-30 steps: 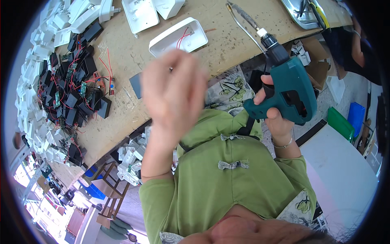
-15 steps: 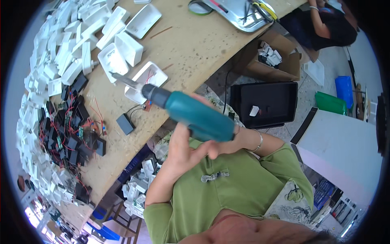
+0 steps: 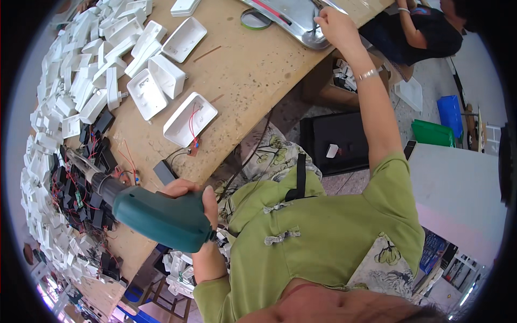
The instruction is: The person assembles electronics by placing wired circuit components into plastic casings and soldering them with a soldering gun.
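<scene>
My left hand (image 3: 209, 204) grips a teal electric drill (image 3: 159, 215) by its handle. The drill's black chuck and long metal bit point left over a heap of black plastic boxes with red wires (image 3: 67, 188). My right hand (image 3: 338, 26) is stretched to the far right over a shiny metal tray (image 3: 291, 28), fingers closed by some dark tools that they partly hide. On the table in front lies an open white plastic case (image 3: 175, 129) with red wires and a small component. A black box with a cable (image 3: 165, 172) sits between this case and the drill.
A large pile of white plastic cases (image 3: 81, 75) covers the table's left side. A green-rimmed round dish (image 3: 255, 19) stands beside the tray. Below the table edge are a black bin (image 3: 344, 134) and a cardboard box of scraps. Another person (image 3: 425, 32) sits at the far right.
The drill has swung left and down, now in my left hand alone. My right hand has let go of it and moved far right to the tray.
</scene>
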{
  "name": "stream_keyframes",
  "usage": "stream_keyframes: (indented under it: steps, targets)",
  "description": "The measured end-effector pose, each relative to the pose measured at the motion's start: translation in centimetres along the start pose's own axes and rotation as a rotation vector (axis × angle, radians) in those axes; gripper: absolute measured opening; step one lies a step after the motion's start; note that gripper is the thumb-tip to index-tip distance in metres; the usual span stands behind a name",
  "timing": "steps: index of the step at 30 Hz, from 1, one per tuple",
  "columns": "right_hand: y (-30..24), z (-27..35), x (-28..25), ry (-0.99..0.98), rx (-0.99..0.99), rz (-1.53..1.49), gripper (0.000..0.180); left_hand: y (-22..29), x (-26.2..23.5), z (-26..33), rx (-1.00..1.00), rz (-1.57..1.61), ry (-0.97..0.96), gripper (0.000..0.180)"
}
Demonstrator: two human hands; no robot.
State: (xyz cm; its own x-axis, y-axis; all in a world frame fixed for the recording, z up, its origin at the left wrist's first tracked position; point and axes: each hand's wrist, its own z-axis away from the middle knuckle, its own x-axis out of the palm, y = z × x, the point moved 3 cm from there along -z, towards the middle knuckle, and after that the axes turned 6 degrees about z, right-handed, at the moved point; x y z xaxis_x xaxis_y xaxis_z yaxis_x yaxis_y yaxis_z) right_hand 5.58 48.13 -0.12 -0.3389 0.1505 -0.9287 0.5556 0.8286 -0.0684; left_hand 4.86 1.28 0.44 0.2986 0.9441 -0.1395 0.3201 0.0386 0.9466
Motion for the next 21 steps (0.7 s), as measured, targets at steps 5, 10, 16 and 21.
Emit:
stream_keyframes:
  steps: [5, 10, 16, 21]
  targets:
    - [-0.6, -2.5, 1.7, -0.073, 0.087, 0.293, 0.024, 0.3, -0.4, -0.8, -0.029, 0.029, 0.114, 0.045]
    - [-0.4, 0.3, 0.1, -0.341, 0.148, -1.058, 0.037, -0.7, -0.4, -2.4, -0.026, 0.050, 0.108, 0.046]
    - [-11.2, 12.3, -3.7, -0.569, 0.276, -1.763, 0.032, -0.5, -0.1, -3.8, -0.075, 0.097, 0.094, 0.043]
    - [-17.2, 16.6, -6.4, -0.229, -0.331, -0.812, 0.035, -1.5, 0.1, -5.0, 0.080, -0.034, 0.031, 0.045]
